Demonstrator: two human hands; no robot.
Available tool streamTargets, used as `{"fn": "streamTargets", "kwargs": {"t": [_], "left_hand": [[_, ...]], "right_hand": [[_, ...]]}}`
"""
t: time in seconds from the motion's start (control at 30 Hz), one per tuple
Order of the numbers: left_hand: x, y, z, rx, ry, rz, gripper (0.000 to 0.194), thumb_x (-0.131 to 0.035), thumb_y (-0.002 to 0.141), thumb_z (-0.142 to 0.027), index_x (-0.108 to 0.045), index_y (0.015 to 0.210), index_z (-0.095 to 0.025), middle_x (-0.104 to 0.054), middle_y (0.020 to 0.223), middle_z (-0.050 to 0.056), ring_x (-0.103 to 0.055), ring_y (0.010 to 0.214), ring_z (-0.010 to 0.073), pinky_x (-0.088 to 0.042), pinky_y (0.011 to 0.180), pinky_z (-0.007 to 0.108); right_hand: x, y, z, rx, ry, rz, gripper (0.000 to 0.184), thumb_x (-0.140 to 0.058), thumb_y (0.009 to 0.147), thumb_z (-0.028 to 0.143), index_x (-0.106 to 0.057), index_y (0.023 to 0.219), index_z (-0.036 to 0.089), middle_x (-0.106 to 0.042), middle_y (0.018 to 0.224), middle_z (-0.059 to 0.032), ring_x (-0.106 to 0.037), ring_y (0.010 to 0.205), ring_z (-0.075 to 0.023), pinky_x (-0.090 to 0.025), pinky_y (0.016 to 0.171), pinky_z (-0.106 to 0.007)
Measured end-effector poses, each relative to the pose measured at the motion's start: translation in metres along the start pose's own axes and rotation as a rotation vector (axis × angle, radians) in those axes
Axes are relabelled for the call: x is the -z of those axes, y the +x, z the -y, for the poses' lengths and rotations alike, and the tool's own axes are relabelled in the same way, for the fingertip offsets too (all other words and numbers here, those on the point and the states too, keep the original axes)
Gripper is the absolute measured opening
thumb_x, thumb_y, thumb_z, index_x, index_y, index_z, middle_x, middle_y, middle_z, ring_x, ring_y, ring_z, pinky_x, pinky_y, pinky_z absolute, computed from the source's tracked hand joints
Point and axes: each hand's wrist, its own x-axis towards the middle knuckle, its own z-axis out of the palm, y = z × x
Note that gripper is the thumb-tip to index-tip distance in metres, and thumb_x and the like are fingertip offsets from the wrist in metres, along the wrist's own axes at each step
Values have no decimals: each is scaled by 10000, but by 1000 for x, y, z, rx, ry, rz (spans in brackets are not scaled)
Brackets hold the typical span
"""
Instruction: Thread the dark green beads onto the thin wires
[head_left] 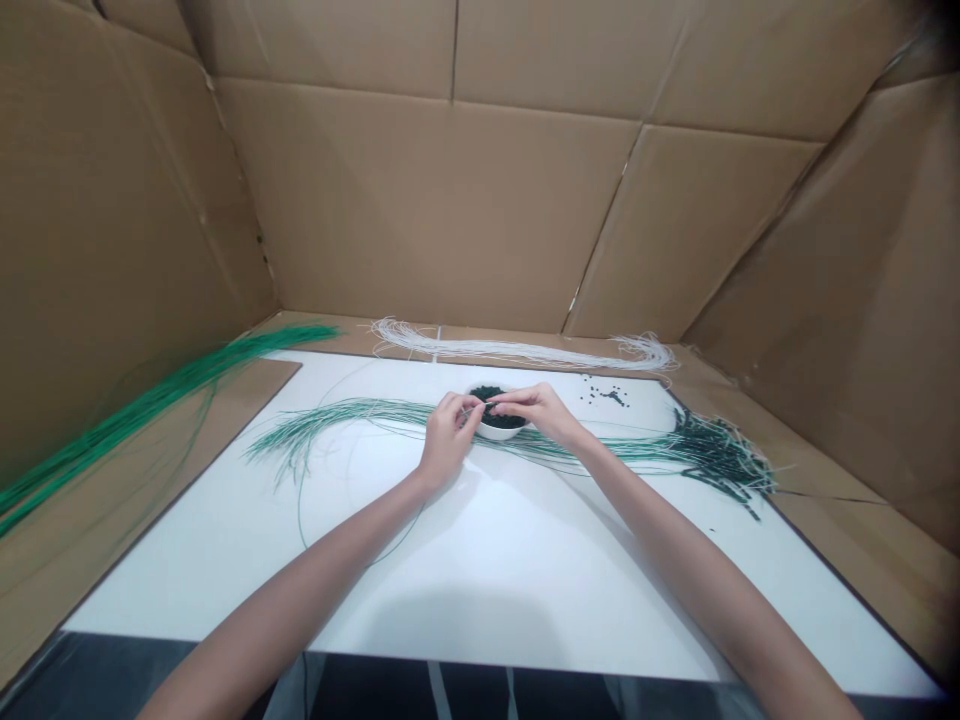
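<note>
Item: your left hand (pixel 448 437), closed to a pinch just above the bowl's rim. Item: your right hand (pixel 536 412), likewise pinched, reaching over the bowl from the other side, fingertips close to the left hand's. What you hold between them is too fine to tell.

Item: a small white bowl (pixel 500 431) of dark green beads (pixel 489 393), directly beneath both hands on a white board (pixel 420 590).

Also listed: thin green strands (pixel 360 413) lying across the board past the bowl, bunched and beaded at the right end (pixel 712 455); loose beads (pixel 607 395) beyond the bowl; a bundle of white strands (pixel 517 350) along the far edge; a long green bundle (pixel 150 390) at left; cardboard walls (pixel 420 200) around everything.
</note>
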Motion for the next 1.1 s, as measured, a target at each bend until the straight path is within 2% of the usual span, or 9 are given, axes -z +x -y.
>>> {"fn": "streamTargets", "kwargs": {"t": [0.43,0.7,0.87,1.1], "left_hand": [[0,0,3,-24,53,17,133,-456,796,-250,-560,782,-169,-532,770,13,-471,643,96,-367,577,204],[4,3,6,-162,170,86,137,-433,808,-222,-558,787,-169,-523,776,14,-493,711,102,-377,654,207],[3,2,8,-164,173,65,131,-436,808,-223,-554,796,-168,-519,779,11,-487,701,97,-375,651,202],[4,2,6,-179,176,57,128,-439,806,-225,-553,793,-166,-516,767,11,-481,684,94,-376,638,199]], "right_hand": [[-1,-1,1,-7,-13,5,316,-634,621,351,-679,847,136,-680,752,-54,-593,702,-167,-458,692,-283],[-1,-1,4,7,-97,98,289,-564,687,369,-676,802,129,-665,738,-50,-574,668,-144,-451,636,-246],[0,-1,4,14,-74,143,308,-533,712,387,-664,811,126,-658,742,-49,-574,678,-138,-453,647,-243],[0,0,1,17,-42,135,312,-535,710,398,-664,797,128,-657,749,-52,-578,689,-139,-453,665,-250]]}}
